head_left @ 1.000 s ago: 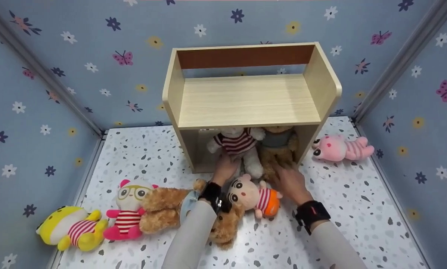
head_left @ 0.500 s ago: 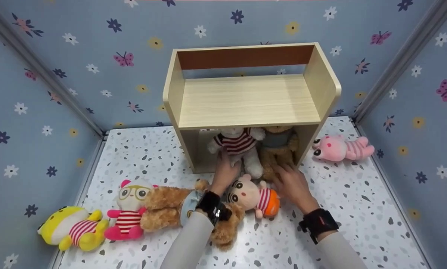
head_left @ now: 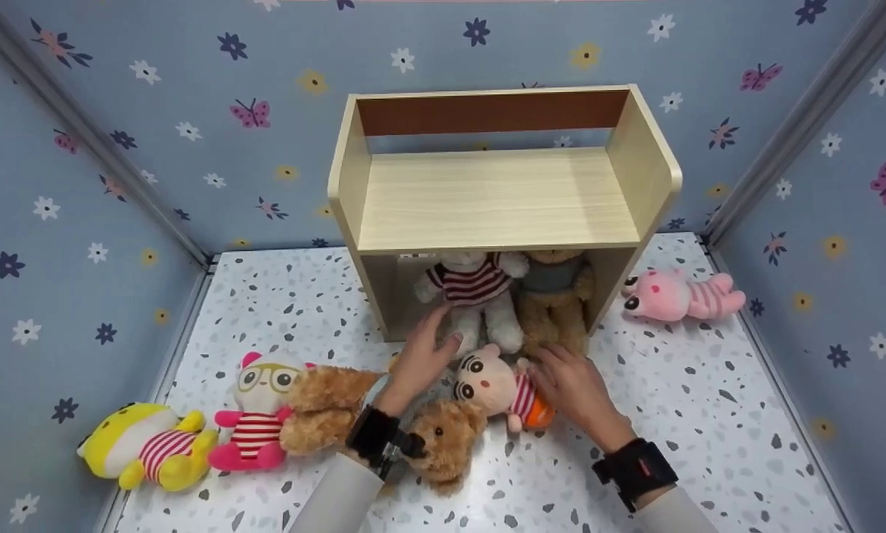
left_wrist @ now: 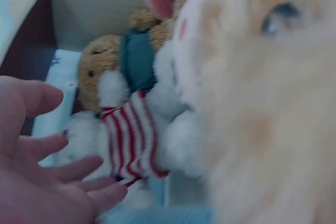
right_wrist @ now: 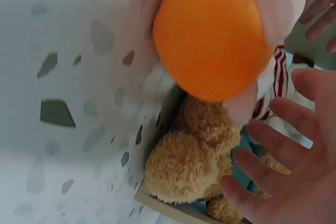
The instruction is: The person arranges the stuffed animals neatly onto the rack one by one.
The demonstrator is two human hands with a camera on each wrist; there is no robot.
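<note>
Left hand (head_left: pixel 420 357) open w/ fingers spread, near white striped plush (head_left: pixel 474 290) in shelf (head_left: pixel 491 200). Right hand (head_left: pixel 572 385) relaxed, prob. touching small doll (head_left: pixel 498 386); grips nothing.

2 bare hands, left hand (head_left: pixel 418 359) and right hand (head_left: pixel 572 385). Each wrist has a black strap-on camera band; right band shows a small red mark. Light grey long sleeves on both forearms. Short nails, no rings.
</note>
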